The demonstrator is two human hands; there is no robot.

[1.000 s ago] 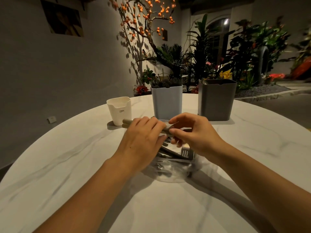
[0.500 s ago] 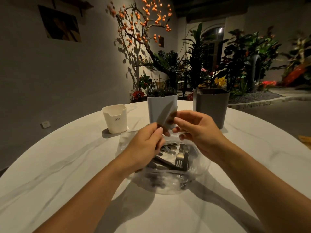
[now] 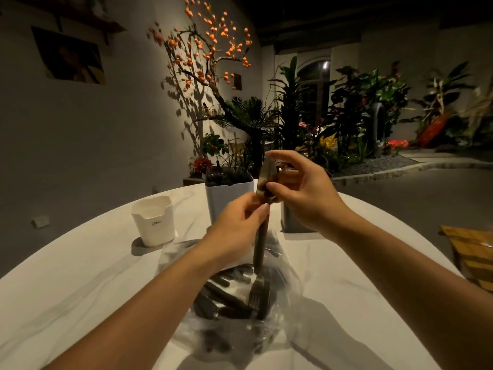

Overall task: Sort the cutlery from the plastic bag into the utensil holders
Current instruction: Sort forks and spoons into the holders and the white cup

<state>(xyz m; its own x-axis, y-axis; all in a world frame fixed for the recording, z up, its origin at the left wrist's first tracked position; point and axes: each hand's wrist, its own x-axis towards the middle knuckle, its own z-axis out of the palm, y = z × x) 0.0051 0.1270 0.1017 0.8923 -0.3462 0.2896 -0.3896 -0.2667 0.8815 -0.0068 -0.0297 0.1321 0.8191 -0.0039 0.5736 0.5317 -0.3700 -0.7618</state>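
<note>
Both hands, left hand (image 3: 237, 225) and right hand (image 3: 301, 198), pinch a dark-handled steel knife (image 3: 262, 209) at mid-frame above the clear plastic bag (image 3: 282, 329); next, probably, lowering it into a holder.

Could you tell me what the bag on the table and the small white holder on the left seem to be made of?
The bag looks like thin clear plastic film: crinkled, glossy, with the cutlery visible through it. The small white holder appears to be matte moulded plastic, judging by its smooth, even, slightly translucent wall and notched rim, though glazed ceramic cannot be ruled out in this light.
</note>
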